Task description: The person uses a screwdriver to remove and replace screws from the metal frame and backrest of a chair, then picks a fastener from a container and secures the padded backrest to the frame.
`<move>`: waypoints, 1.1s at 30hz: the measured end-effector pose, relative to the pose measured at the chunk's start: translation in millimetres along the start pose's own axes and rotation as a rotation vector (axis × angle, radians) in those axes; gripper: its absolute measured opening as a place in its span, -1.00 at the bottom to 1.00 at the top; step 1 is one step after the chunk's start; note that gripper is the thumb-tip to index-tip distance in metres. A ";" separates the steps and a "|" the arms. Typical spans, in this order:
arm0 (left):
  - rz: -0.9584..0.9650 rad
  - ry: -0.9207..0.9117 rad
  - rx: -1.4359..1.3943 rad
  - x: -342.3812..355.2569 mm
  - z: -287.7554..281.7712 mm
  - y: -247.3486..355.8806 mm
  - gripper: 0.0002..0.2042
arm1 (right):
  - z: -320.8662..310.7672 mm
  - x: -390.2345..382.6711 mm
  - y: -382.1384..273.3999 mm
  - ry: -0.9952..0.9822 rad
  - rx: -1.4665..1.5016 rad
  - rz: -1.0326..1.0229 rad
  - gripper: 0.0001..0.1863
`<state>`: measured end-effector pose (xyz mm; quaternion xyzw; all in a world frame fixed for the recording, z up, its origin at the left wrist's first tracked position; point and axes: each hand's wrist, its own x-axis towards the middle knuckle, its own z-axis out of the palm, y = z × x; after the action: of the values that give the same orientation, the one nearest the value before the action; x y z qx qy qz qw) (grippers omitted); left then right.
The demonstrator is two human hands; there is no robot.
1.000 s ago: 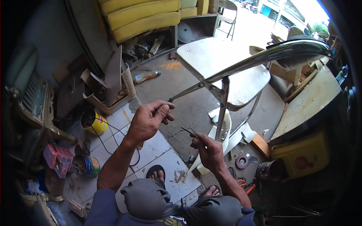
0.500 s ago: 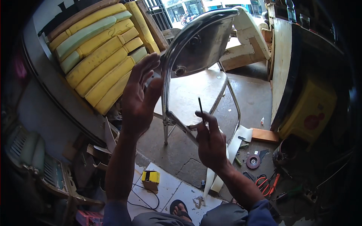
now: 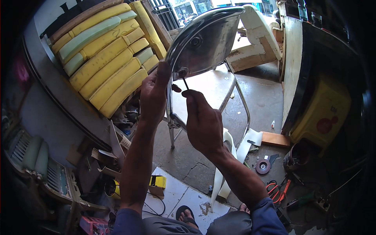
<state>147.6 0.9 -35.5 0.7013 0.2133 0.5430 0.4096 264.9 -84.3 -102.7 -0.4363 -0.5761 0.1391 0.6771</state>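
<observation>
A metal-framed chair stands in front of me, its dark, shiny backrest (image 3: pixel 211 47) tilted toward me. My left hand (image 3: pixel 154 92) is closed round the left tube of the chair frame (image 3: pixel 169 103), beside the backrest's lower left corner. In my closed right hand (image 3: pixel 203 123) is a thin dark screwdriver (image 3: pixel 185 83); its handle is hidden by the fingers. The screwdriver's tip meets the round hole (image 3: pixel 182 73) in that corner. A second round hole (image 3: pixel 195 41) sits higher on the backrest.
Long yellow foam pads (image 3: pixel 109 58) are stacked at the left. A bare seat frame (image 3: pixel 256 51) stands behind the chair. On the floor at right lie orange-handled scissors (image 3: pixel 277 192), a grinding disc (image 3: pixel 263 167), a wood block (image 3: pixel 275 139) and white strips (image 3: pixel 248 144). A yellow box (image 3: pixel 158 182) is near my feet.
My left hand has gone from spread beside the frame to gripping it. My right hand has moved up and left, bringing the screwdriver's tip to the backrest's lower hole.
</observation>
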 end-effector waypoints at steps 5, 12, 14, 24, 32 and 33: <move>0.031 0.041 0.029 -0.1 7.5 -5.3 -0.42 | -3.8 -0.3 -7.2 -0.002 0.034 0.119 -0.71; 0.021 0.054 0.041 -3.4 11.0 1.0 -0.43 | 4.5 5.0 -7.9 0.057 0.037 0.063 -0.73; 0.030 0.049 -0.026 -4.0 8.8 -4.6 -0.43 | 10.9 3.2 -8.5 0.063 -0.008 0.028 -0.79; 0.069 0.092 -0.013 -2.2 11.1 -10.3 -0.44 | 11.5 8.2 -15.6 -0.012 -0.271 0.016 -0.76; 0.082 0.150 0.012 1.7 19.6 -19.0 -0.46 | 22.9 7.2 -8.8 0.083 -0.206 -0.063 -0.84; 0.081 0.145 0.003 0.8 21.5 -18.3 -0.46 | 12.5 9.3 -12.4 0.045 -0.272 -0.066 -0.85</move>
<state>170.7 4.6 -51.4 0.6688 0.2148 0.6082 0.3697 252.4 -79.7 -87.8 -0.5078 -0.5882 0.0276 0.6288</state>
